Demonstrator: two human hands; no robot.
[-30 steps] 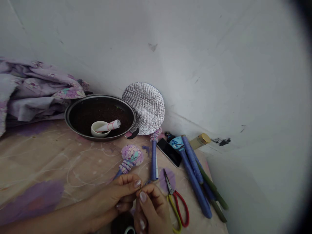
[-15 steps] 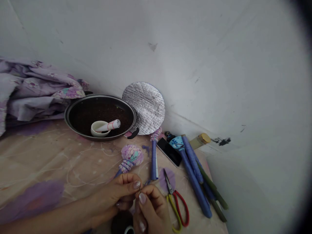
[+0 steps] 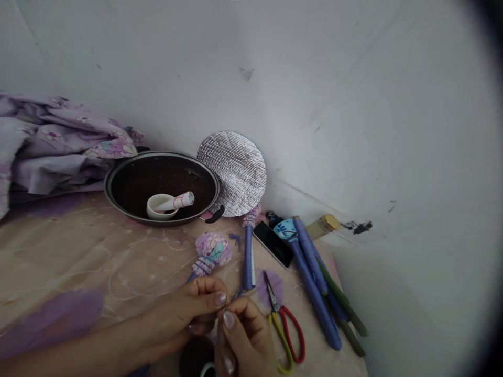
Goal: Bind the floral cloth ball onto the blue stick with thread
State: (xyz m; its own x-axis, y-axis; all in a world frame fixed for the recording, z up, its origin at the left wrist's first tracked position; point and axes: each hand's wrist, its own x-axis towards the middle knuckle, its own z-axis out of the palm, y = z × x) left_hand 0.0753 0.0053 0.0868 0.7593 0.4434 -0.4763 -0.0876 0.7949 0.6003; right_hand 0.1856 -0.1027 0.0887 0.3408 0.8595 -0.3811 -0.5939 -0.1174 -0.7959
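Note:
Thumb and fingers of my left hand (image 3: 206, 303) are pinched together, and their tips meet those of my right hand (image 3: 245, 332), which is pinched too. What lies between the fingertips is too small to make out. Below the hands is a dark spool (image 3: 196, 357) with a pale core, partly hidden. Just beyond my left hand lies a stick with a round head wrapped in floral cloth (image 3: 213, 248), its neck bound with blue cord. Scissors (image 3: 277, 309) with one red and one yellow handle rest to the right of my right hand.
A dark pan (image 3: 161, 178) holds a small white bowl (image 3: 151, 207) with a paper roll (image 3: 178, 201). A silver disc (image 3: 233, 173) leans on the wall. A phone (image 3: 273, 243), blue-wrapped sticks (image 3: 314, 293) and a gold-lidded jar (image 3: 324, 225) lie rightward. Crumpled cloth (image 3: 58, 141) is at left.
Almost nothing differs. Both hands stay pinched together in the same spot, with only a very slight shift of the fingertips.

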